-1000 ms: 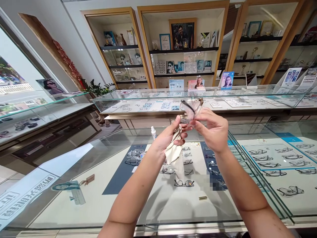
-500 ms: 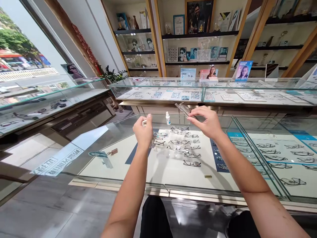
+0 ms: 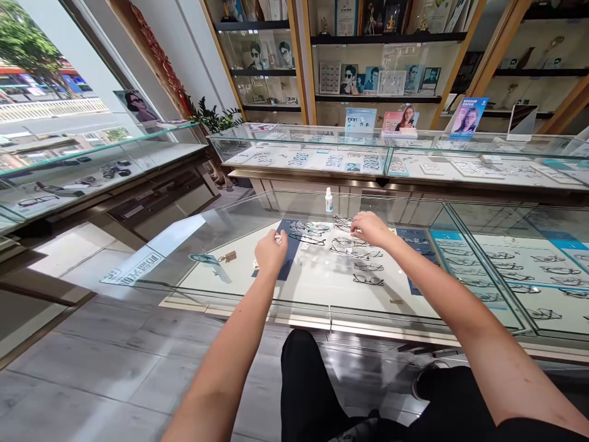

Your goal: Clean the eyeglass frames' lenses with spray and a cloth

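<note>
My left hand (image 3: 271, 252) is closed in a fist above the glass-topped display case (image 3: 317, 316). Something small and whitish shows at its fingers, too little to name. With fingertips together and pointing down, my right hand (image 3: 372, 229) is at the far half of the case top. What those fingertips hold, if anything, is hidden. Around and below it lie rows of eyeglasses (image 3: 368, 280), some nearest the right fingertips. A small white spray bottle (image 3: 328, 201) stands upright beyond both hands. To the left of my left hand is a brown key tag (image 3: 229, 256).
A bluish printed sheet (image 3: 154, 248) lies along the case's left end. Further eyeglasses (image 3: 504, 265) fill the section at right. Behind runs a second glass counter (image 3: 299, 175) with sign cards (image 3: 361, 124). Another showcase (image 3: 101, 153) stands at left by the window.
My right hand has come down toward the case top; the thin grey flat object it held no longer shows. My left hand stays closed and sits lower. The view has tilted down.
</note>
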`<state>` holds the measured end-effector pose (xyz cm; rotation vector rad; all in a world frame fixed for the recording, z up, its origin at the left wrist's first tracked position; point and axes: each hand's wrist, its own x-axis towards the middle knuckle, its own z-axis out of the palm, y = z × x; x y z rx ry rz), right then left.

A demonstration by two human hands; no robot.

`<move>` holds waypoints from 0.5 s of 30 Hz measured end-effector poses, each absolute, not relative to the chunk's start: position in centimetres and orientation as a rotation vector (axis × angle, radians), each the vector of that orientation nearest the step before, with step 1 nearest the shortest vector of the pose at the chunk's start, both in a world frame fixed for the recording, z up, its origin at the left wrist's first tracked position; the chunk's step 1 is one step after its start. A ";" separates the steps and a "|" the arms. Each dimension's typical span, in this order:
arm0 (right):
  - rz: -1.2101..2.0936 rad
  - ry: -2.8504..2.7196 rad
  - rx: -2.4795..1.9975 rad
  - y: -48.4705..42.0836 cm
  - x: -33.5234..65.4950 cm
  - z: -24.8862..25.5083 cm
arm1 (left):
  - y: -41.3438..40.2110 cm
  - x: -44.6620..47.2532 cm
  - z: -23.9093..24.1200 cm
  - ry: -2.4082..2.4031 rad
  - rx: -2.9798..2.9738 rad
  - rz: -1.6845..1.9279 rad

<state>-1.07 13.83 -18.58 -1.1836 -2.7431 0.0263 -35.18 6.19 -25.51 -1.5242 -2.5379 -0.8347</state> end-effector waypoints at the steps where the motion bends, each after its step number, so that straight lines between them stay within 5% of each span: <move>1: 0.027 -2.757 -1.187 13.9 -1.3 -18.9 | 6.3 -35.2 -25.6 -2.532 -1.540 -0.825; 15: -0.032 -2.839 -1.282 13.8 -2.8 -19.6 | 6.5 -35.0 -25.7 -2.503 -1.610 -0.762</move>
